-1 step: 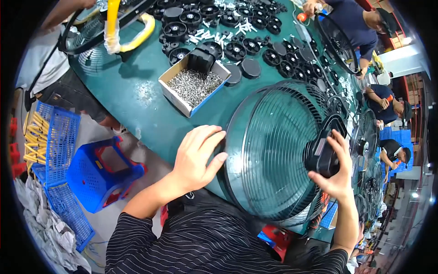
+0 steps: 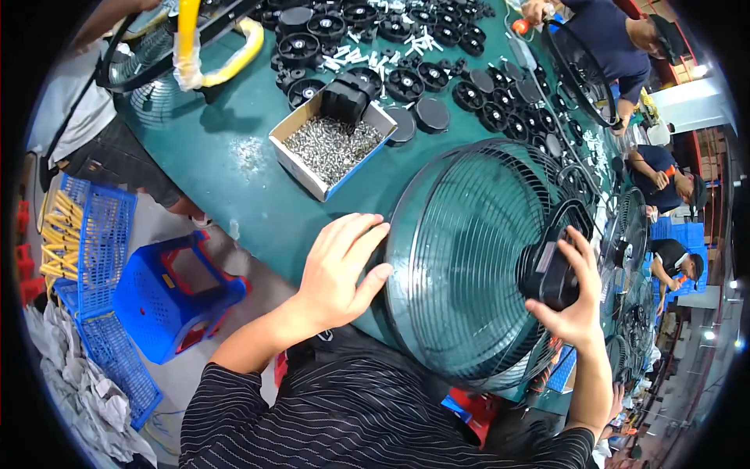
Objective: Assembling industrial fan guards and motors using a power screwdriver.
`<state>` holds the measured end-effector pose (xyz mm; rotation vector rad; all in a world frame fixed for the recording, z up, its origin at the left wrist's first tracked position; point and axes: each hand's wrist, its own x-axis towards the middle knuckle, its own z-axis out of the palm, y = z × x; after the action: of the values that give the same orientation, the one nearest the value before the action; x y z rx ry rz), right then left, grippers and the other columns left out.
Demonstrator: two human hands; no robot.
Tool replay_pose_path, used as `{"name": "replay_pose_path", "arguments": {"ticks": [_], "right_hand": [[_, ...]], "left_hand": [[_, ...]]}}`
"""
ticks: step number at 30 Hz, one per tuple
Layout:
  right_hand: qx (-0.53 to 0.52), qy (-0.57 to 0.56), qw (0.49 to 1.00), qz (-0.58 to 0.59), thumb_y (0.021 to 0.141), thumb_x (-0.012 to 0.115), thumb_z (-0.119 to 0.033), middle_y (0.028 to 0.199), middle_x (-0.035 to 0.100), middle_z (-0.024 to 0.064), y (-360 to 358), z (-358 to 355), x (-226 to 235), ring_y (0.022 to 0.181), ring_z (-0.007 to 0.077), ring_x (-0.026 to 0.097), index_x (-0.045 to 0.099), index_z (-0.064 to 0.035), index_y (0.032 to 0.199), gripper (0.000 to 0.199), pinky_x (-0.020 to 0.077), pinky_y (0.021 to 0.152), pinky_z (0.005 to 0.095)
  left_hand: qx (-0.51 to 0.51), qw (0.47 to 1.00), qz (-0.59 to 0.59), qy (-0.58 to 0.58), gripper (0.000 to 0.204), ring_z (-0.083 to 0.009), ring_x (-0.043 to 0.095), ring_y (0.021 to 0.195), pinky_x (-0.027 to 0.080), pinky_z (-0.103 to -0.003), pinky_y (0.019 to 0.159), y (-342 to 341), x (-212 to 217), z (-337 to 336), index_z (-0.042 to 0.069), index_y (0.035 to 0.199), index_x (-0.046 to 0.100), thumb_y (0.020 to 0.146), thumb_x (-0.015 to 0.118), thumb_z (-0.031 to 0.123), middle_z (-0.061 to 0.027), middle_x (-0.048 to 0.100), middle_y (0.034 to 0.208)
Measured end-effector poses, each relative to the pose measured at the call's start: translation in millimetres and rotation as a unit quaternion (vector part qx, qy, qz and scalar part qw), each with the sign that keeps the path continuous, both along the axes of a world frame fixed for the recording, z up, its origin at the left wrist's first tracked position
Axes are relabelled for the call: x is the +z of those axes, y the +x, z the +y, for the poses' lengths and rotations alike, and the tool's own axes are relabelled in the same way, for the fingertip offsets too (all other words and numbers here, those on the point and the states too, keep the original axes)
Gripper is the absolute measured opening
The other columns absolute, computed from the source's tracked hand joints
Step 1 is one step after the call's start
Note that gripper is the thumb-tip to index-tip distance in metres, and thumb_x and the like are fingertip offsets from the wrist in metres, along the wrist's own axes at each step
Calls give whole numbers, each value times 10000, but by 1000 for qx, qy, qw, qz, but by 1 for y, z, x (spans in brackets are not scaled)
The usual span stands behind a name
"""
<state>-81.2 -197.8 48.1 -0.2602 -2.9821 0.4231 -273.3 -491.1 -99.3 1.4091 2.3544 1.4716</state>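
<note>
Green table (image 2: 266,223), open carton (image 2: 295,167) of metal fasteners (image 2: 332,150), white pieces (image 2: 341,59), round black parts (image 2: 299,49), wire cage (image 2: 469,266)

Two bare hands: one left hand (image 2: 334,273) at the centre, one right hand (image 2: 580,309) right of centre; one large, round, black wire fan cage (image 2: 461,266) and one black plastic housing (image 2: 553,273) right of centre; one open cardboard box (image 2: 302,172) at upper centre, with silver metal screws (image 2: 332,148) too many to count; two flat black discs (image 2: 431,115) beside it; over a dozen black spoked plastic wheels (image 2: 299,49) along the top; at least three co-workers (image 2: 598,43) at right
</note>
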Motion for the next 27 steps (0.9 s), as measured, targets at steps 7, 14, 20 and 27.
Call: {"name": "replay_pose_path", "arguments": {"ticks": [7, 14, 20, 27], "right_hand": [[52, -14, 998, -41, 514, 896, -244, 1451, 368, 339, -10, 1, -26, 1331, 512, 402, 547, -64, 1267, 850, 337, 1086, 578], [100, -28, 993, -56, 510, 896, -255, 1422, 394, 332, -18, 8, -35, 1279, 551, 430, 552, -94, 1236, 819, 344, 1041, 656], [119, -18, 989, -80, 508, 882, -264, 1415, 407, 331, -21, 16, -32, 1270, 549, 442, 568, -92, 1212, 790, 366, 1027, 639], [95, 6, 993, -70, 506, 893, -278, 1388, 435, 332, -27, 15, -29, 1250, 523, 475, 593, -59, 1169, 760, 394, 996, 605]], "left_hand": [[-52, 993, 4, -102, 552, -420, 438, 1315, 293, -563, 1114, -10, -7, 5, -93, 1326, 503, 922, 576, 275, -228, 508, 1374], [-69, 991, -19, -110, 578, -433, 431, 1317, 272, -620, 1111, -13, -6, 11, -104, 1327, 495, 831, 609, 171, -238, 513, 1363], [-89, 988, -23, -124, 587, -442, 435, 1315, 269, -635, 1102, -16, -5, 10, -110, 1333, 488, 841, 607, 186, -243, 513, 1367], [-89, 987, -9, -131, 537, -455, 442, 1307, 266, -642, 1096, -16, -6, 12, -110, 1328, 494, 918, 549, 233, -262, 521, 1359]]}}
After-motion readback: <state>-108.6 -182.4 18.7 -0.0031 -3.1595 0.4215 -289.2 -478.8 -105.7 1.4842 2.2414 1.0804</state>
